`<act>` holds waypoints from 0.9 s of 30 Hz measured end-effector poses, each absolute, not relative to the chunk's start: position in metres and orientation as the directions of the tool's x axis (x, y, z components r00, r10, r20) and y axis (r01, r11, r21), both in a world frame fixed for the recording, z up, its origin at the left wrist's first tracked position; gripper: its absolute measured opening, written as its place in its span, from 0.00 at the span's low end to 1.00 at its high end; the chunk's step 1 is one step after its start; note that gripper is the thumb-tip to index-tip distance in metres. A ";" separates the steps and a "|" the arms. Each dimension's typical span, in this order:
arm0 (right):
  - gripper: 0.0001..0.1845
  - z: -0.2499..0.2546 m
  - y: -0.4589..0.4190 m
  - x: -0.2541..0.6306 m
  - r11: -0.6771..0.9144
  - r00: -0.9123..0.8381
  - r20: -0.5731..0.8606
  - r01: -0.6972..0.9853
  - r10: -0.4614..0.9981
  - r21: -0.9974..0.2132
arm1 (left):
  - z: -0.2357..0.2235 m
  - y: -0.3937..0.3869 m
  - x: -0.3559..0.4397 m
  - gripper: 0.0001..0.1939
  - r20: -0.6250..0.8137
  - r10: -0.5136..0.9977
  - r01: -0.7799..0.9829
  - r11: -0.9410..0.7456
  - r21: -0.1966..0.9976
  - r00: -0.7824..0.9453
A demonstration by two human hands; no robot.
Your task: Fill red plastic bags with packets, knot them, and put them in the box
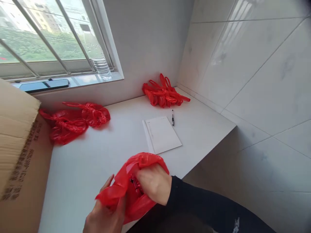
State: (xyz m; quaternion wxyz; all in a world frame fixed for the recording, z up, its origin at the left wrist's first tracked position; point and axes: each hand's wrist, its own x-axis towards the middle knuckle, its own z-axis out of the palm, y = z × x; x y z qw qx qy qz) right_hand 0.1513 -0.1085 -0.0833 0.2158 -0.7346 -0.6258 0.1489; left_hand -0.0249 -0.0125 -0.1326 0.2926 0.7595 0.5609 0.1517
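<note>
A red plastic bag (143, 210) is open at the front edge of the white table. My left hand (107, 210) grips its left side, the film bunched between thumb and fingers. Inside the bag's mouth is my right hand (154, 181), its fingers hidden by the film and by small dark objects. Those small objects (137, 186) look reddish through the bag, and their kind is not clear. Past the bag lies a white notebook (164, 134) with a few lines of writing, and a black pen (173, 118) rests beside it.
Knotted red bags (94, 115) sit at the table's left, and more red bags (164, 92) lie in the far corner. A cardboard box (21, 145) stands at left. The sill holds a water bottle (100, 64) and a phone (46, 84). A tiled wall (257, 81) bounds the right.
</note>
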 end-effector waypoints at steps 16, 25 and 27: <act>0.12 -0.098 -0.115 0.162 -0.213 0.190 -0.098 0.852 0.977 -0.478 | -0.106 -0.031 -0.018 0.23 -0.335 0.842 0.862 -0.259 0.436 0.423; 0.15 -0.108 -0.120 0.166 -0.199 0.198 -0.051 0.861 0.979 -0.469 | -0.110 -0.030 -0.010 0.20 -0.309 0.871 0.871 -0.229 0.435 0.383; 0.16 -0.111 -0.121 0.166 -0.195 0.193 -0.051 0.864 0.980 -0.464 | -0.110 -0.030 -0.011 0.22 -0.301 0.877 0.864 -0.212 0.456 0.374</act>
